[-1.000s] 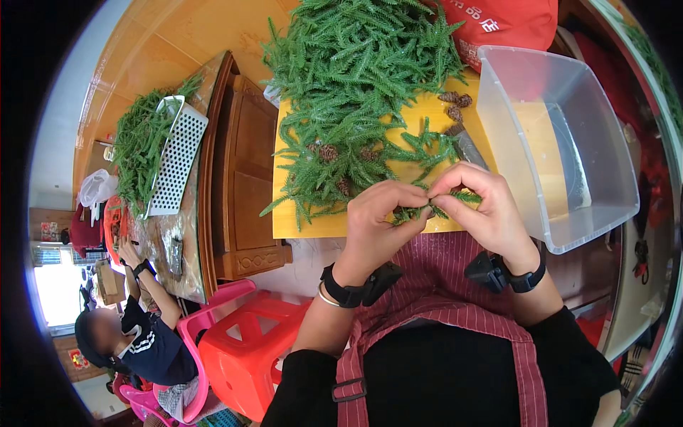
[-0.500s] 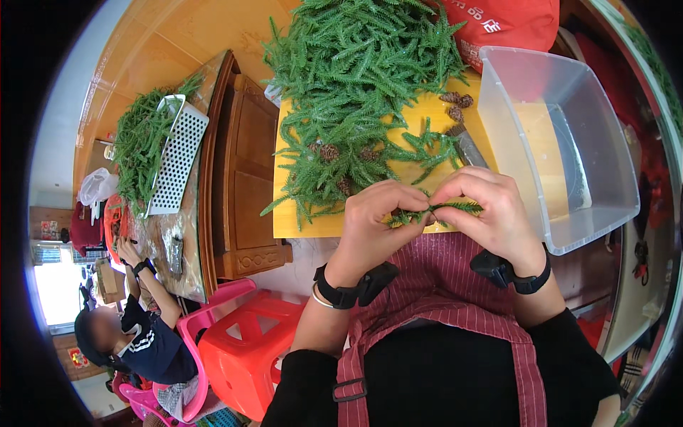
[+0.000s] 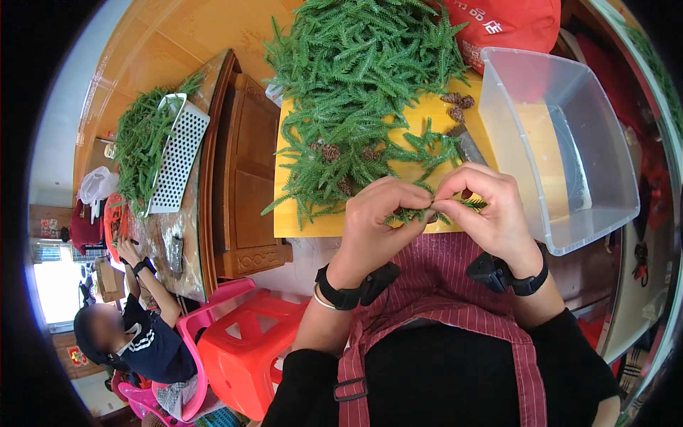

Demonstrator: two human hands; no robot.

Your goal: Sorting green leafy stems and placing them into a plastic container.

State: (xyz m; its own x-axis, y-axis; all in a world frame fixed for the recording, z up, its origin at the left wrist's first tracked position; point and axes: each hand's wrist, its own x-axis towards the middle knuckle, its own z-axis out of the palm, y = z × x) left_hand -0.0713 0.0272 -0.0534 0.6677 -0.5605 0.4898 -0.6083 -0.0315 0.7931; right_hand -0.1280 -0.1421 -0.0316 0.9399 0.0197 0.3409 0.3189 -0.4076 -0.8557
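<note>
Presently grasping a green conifer sprig (image 3: pixel 474 205) with both hands: pinched between thumb and forefinger of the left hand (image 3: pixel 388 213), pinched likewise by the right hand (image 3: pixel 484 208), fingertips meeting close together near the middle. Held around the near edge of the yellow tabletop (image 3: pixel 306 226), in front of the striped red apron (image 3: pixel 448 267). Cannot tell, behind the fingers, whether made of one piece or of two meeting at the pinch.

Judged from the layout, seemingly midway through fine fingerwork at that central point, not yet released by either hand. Possibly done already: a greenery cluster (image 3: pixel 324 181) toward the lower left, with brown pine cones (image 3: pixel 330 152) nested among the needles. Remaining, apparently: much of the big heap of conifer sprigs (image 3: pixel 363 64), a small spread branch (image 3: pixel 430 151) just beyond the hands, and three loose pine cones (image 3: pixel 456 114) near the clear plastic bin (image 3: pixel 489 92).

As for direction, lying crosswise, long axis running roughly left to right, slanting slightly away from the body toward the right. Needled parts pointing outward both ways: leftward between left thumb and forefinger, rightward inside the curl of the right hand. Cannot make out any bare stem end.
</note>
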